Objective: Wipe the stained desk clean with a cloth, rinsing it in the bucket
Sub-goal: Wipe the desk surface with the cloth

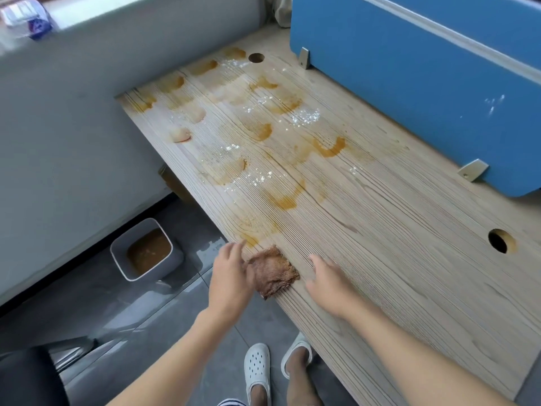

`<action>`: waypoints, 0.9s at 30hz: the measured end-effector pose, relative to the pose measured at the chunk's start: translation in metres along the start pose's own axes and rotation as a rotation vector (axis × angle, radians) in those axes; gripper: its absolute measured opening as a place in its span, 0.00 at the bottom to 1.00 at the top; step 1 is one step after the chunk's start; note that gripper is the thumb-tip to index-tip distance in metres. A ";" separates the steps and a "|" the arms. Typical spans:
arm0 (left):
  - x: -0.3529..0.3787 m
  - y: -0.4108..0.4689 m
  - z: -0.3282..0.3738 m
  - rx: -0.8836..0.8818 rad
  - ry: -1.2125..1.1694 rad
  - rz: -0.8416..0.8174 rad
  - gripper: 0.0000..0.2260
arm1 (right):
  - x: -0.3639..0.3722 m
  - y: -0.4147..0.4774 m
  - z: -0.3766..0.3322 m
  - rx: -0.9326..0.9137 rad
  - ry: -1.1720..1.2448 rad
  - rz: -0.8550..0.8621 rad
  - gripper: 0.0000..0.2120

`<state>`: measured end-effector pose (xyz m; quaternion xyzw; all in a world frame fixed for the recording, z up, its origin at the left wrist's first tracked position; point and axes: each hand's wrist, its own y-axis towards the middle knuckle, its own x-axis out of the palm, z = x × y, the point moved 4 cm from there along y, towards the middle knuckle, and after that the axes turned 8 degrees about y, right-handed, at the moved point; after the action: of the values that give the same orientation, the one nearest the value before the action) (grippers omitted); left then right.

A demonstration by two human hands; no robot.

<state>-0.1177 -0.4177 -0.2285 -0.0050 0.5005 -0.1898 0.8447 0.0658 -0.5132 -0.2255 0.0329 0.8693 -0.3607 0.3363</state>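
1. The soaked brown cloth [272,272] lay at the desk's [409,230] near edge, just short of the orange stains [281,200], seemingly placed to begin wiping
2. The left hand [231,273] touched its left edge, fingers fairly straight; whether the thumb pinched it, I could not tell
3. The right hand [328,284] rested spread on the wood beside it, probably steadying
4. The bucket [133,234] stood on the floor below, handy for rinsing

No readable text; print on the blurred packet [26,19] is illegible
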 end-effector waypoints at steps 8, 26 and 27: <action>0.020 -0.003 -0.020 -0.553 -0.661 -0.154 0.01 | 0.033 0.020 -0.020 0.197 0.544 0.038 0.28; -0.004 0.001 0.043 -0.258 -1.007 -0.350 0.11 | -0.008 -0.016 -0.058 -0.043 0.908 0.131 0.08; -0.006 0.000 0.046 -0.215 -0.985 -0.365 0.10 | -0.008 -0.017 -0.057 -0.025 0.979 0.100 0.08</action>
<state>-0.0818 -0.4244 -0.2004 -0.2669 0.0523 -0.2564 0.9275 0.0353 -0.4867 -0.1809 0.2361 0.9269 -0.2759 -0.0944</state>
